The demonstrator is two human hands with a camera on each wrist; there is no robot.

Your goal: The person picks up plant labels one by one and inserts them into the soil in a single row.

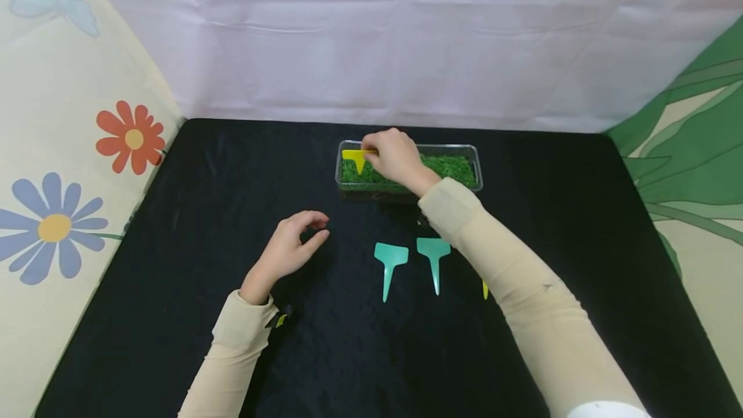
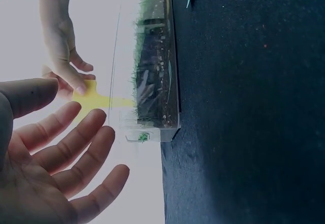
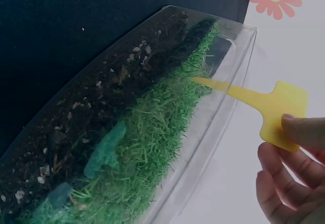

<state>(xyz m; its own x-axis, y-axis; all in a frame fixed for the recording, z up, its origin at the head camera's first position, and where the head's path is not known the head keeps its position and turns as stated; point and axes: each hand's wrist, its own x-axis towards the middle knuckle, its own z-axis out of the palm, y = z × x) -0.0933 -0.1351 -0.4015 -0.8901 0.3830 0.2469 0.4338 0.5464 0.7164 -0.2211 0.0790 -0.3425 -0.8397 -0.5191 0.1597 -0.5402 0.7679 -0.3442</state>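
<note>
My right hand [image 1: 397,157] pinches a yellow T-shaped plant label [image 3: 285,107] by its wide head, between thumb and fingers. In the right wrist view the label's pointed tip reaches the green grass [image 3: 152,127] inside a clear plastic box [image 1: 478,176]; whether it has entered the soil, I cannot tell. Dark soil with pale bits [image 3: 96,97] shows through the box wall. My left hand [image 1: 287,247] hovers over the cloth left of and nearer than the box, fingers loosely bent and holding nothing.
Two teal plant labels [image 1: 391,255] lie on the black tablecloth [image 1: 348,353] in front of the box. Another yellow label [image 1: 485,289] is mostly hidden under my right sleeve. A white cloth [image 1: 348,37] hangs behind the table, with flower-patterned panels at the sides.
</note>
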